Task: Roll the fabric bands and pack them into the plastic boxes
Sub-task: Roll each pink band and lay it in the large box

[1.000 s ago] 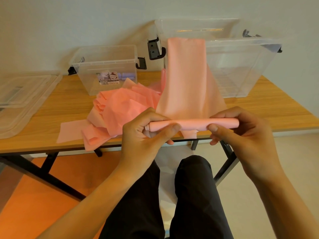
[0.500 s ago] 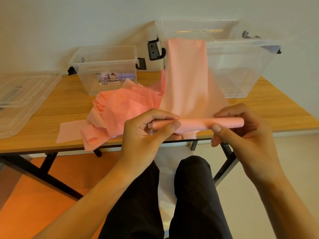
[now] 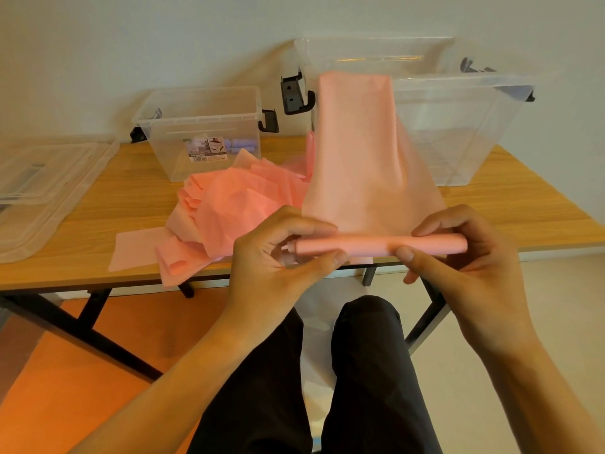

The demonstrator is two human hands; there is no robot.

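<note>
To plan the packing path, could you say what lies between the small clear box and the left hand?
The loose heap of pink bands lies there on the table, per the head view.

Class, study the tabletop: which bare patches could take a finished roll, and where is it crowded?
Bare wood: between the clear lids and the pile of bands, in front of the small box; and the right front corner of the table, before the large box. Crowded: the centre, with the pile and the draped band.
</note>
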